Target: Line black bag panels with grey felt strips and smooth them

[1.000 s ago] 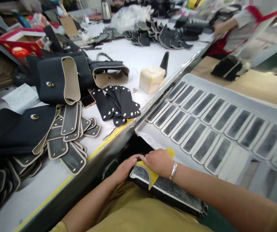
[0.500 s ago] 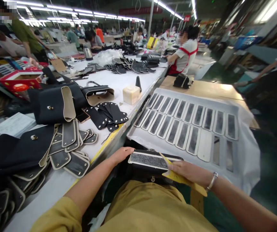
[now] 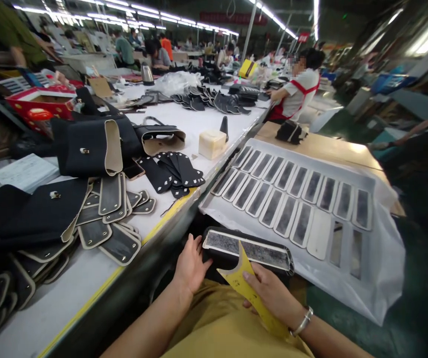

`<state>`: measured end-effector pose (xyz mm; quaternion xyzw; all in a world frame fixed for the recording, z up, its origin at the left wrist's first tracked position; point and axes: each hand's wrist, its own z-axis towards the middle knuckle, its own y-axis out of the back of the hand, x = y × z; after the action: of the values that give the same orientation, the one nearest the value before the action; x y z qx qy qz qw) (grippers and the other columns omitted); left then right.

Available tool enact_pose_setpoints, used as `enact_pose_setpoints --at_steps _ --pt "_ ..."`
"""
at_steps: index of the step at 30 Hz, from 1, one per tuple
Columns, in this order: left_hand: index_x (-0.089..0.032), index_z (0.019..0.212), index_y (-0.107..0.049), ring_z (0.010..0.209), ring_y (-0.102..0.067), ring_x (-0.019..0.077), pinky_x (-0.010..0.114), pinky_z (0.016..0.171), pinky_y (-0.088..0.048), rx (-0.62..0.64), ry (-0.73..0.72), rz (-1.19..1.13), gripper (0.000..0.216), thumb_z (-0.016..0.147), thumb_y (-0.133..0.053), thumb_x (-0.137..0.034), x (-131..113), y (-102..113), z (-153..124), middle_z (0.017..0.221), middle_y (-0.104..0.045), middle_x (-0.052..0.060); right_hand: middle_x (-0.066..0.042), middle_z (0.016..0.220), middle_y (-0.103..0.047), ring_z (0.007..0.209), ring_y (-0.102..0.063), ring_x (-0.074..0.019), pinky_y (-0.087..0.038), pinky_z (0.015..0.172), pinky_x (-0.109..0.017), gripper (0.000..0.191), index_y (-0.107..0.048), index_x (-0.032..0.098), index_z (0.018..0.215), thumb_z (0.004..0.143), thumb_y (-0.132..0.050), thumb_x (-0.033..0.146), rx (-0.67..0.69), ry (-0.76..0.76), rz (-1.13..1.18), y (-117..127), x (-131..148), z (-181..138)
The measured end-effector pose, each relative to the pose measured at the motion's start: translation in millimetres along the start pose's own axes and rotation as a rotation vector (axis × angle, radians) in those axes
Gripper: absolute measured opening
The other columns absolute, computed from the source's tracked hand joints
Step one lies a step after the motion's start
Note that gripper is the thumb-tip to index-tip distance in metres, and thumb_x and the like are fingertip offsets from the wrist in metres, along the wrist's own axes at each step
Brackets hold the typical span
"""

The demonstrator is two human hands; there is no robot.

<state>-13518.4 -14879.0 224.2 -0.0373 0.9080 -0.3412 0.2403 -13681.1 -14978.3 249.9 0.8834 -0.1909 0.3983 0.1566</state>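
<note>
In front of my lap lies a black bag piece (image 3: 223,259), with a long grey panel (image 3: 246,247) framed in white facing up. My left hand (image 3: 193,263) is at its left end, fingers spread and holding nothing; whether the fingertips touch the piece is unclear. My right hand (image 3: 269,293) is closed around a yellow card template (image 3: 242,278) with a curved, notched end. The tip of the template overlaps the panel's near edge in view. Beyond the piece, rows of white-edged dark strips (image 3: 284,214) lie on a pale sheet (image 3: 371,293).
On the long white table (image 3: 83,293) to the left are black bag bodies (image 3: 87,149), piled straps with pale edging (image 3: 120,243), black tabs (image 3: 176,171) and a cream block (image 3: 212,144). A co-worker in a red apron (image 3: 298,92) stands at the table's far right side.
My left hand has come off the bag piece's end and opened. My right hand has drawn nearer to me, with the yellow template turned so its notched end points away. The view has shifted slightly.
</note>
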Motion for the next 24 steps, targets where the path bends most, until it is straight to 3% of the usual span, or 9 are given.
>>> enact_pose_setpoints --at_steps 6,13,17,24 --pt "-0.026 0.118 -0.053 0.127 -0.041 0.0212 0.038 0.095 -0.044 0.095 -0.045 -0.057 0.041 0.091 -0.038 -0.054 -1 -9 24 0.135 -0.049 0.003 -0.004 0.058 -0.064 0.041 -0.052 -0.0103 -0.038 0.041 -0.021 0.040 -0.062 0.013 0.077 0.070 -0.067 0.053 0.158 -0.151 0.028 0 3 19" --pt "-0.029 0.128 -0.049 0.123 -0.046 0.0250 0.041 0.095 -0.044 0.222 -0.046 -0.096 0.053 0.088 -0.034 -0.062 0 -10 41 0.136 -0.049 0.004 -0.006 0.063 -0.067 0.048 -0.061 -0.0144 -0.046 0.046 -0.025 0.037 -0.057 0.015 0.077 0.073 -0.067 0.051 0.056 -0.226 0.436 -23 11 45" --pt "-0.023 0.131 -0.047 0.120 -0.050 0.0253 0.040 0.098 -0.042 0.313 -0.074 -0.157 0.060 0.089 -0.030 -0.062 2 0 45 0.134 -0.051 0.009 -0.008 0.067 -0.069 0.050 -0.062 -0.0151 -0.048 0.051 -0.027 0.037 -0.059 0.014 0.079 0.077 -0.065 0.050 0.025 -0.222 0.548 -51 11 54" --pt "-0.021 0.139 -0.040 0.119 -0.052 0.0271 0.040 0.102 -0.039 0.338 -0.004 -0.117 0.070 0.087 -0.029 -0.066 3 32 47 0.132 -0.053 0.012 -0.007 0.075 -0.069 0.064 -0.064 -0.0177 -0.046 0.064 -0.032 0.040 -0.063 0.014 0.082 0.069 -0.072 0.051 0.261 -0.270 0.796 -89 6 67"
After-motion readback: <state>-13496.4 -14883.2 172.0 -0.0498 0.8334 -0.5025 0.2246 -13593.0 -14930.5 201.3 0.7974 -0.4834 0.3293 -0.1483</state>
